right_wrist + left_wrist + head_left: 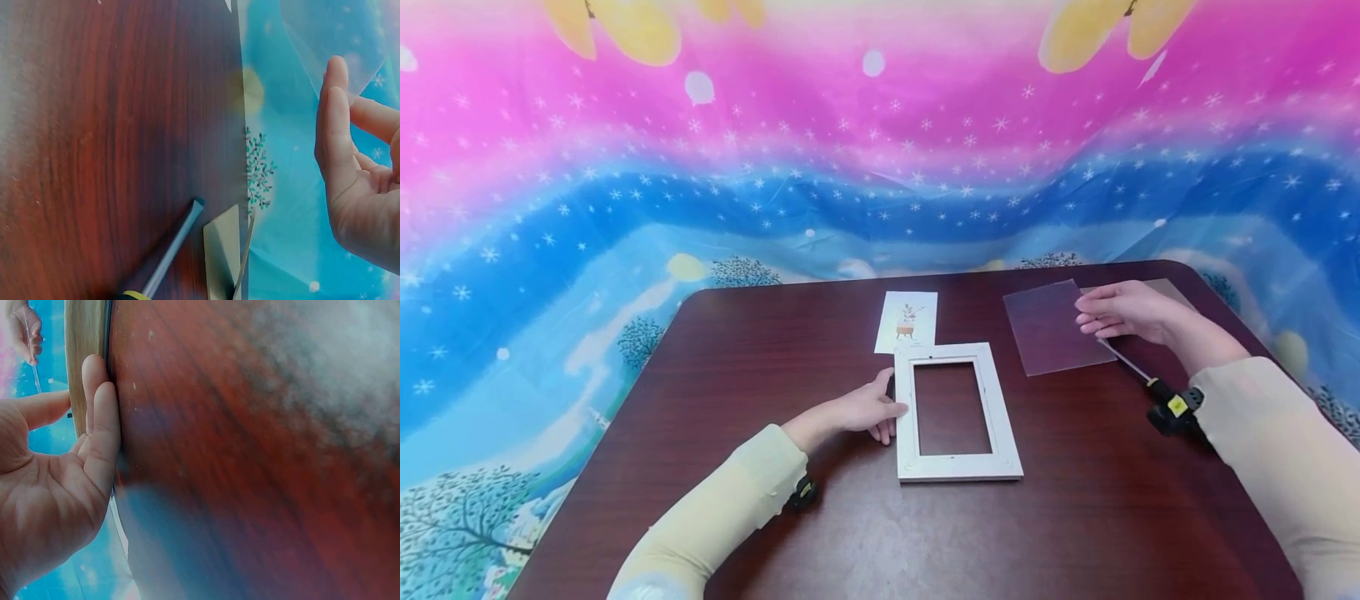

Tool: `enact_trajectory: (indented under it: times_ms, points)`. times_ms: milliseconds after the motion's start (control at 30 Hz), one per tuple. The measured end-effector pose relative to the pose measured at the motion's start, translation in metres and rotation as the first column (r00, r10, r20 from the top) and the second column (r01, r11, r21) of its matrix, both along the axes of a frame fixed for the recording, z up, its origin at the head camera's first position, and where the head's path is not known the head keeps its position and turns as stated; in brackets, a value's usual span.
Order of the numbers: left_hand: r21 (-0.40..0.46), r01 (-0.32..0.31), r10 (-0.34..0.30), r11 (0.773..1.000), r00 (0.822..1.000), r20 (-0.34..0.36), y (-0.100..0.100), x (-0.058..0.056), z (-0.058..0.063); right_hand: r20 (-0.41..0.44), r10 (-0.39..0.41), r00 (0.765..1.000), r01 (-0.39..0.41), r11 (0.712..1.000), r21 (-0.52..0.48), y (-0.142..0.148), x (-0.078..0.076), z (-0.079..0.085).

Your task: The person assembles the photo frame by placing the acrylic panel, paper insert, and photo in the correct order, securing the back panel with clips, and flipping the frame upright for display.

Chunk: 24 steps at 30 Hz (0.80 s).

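Observation:
A white picture frame (1007, 417) with an empty opening lies on the table. My left hand (865, 408) holds its left edge, thumb on the top face and fingers along the side. In the left wrist view the frame's bare wooden edge (86, 337) shows between thumb and fingers. Over the table's far right, my right hand (1120, 312) pinches a clear thin sheet (1052, 329) by its right side. The sheet (337, 37) also shows above the fingertips in the right wrist view. A small card (917, 312) printed with a potted plant lies behind the frame.
Below the right hand lies a screwdriver (172, 250) with a metal shaft and a black-and-yellow handle. A brown board (222, 250) lies near the table's far right edge. Behind the dark wooden table (760, 342) hangs a colourful patterned cloth (850, 150).

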<state>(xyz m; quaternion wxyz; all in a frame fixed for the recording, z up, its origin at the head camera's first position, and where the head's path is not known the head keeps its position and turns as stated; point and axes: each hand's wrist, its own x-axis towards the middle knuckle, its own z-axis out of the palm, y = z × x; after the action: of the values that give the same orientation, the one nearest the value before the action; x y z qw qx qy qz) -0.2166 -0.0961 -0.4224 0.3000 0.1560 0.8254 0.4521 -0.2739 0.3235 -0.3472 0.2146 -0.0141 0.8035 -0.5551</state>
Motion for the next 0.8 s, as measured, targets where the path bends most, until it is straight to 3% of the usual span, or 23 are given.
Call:
enact_trajectory:
  times_ms: [400,800]
  points:
    - [0.004,0.001,-0.001,1.000,1.000,0.015,-0.001,0.001,-0.001,-0.050,0.000,0.999,-0.002,0.999,-0.045,-0.030,0.016,-0.001]
    - [0.015,-0.012,0.012,1.000,1.000,0.028,-0.001,0.000,-0.002,-0.018,0.122,0.992,-0.122,0.992,-0.011,-0.080,0.035,-0.005]
